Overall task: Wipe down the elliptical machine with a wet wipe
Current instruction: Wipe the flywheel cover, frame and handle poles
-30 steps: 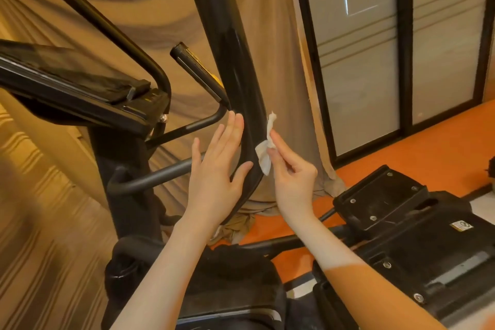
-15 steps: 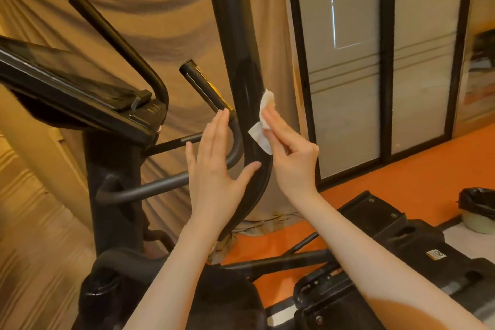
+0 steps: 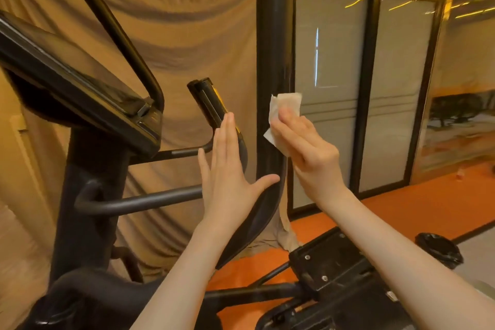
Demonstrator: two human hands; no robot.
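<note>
The black elliptical machine fills the left and centre, with its tall curved swing arm (image 3: 272,61) rising through the middle. My right hand (image 3: 308,155) holds a white wet wipe (image 3: 284,107) against the right side of that arm, fingers pressing on the wipe. My left hand (image 3: 227,177) lies flat with straight fingers against the arm's left side, thumb spread across its front. The console (image 3: 67,75) tilts at the left. A short fixed handlebar grip (image 3: 209,102) stands just behind my left fingertips.
A black foot pedal (image 3: 334,262) sits at lower right over an orange floor (image 3: 401,214). A tan curtain (image 3: 187,48) hangs behind the machine. Frosted sliding doors (image 3: 375,88) stand at the right. A bin with a black liner (image 3: 439,249) is at far right.
My right hand has slid the wipe upward along the swing arm. My left hand stays flat on the arm's left side. The camera has tilted up.
</note>
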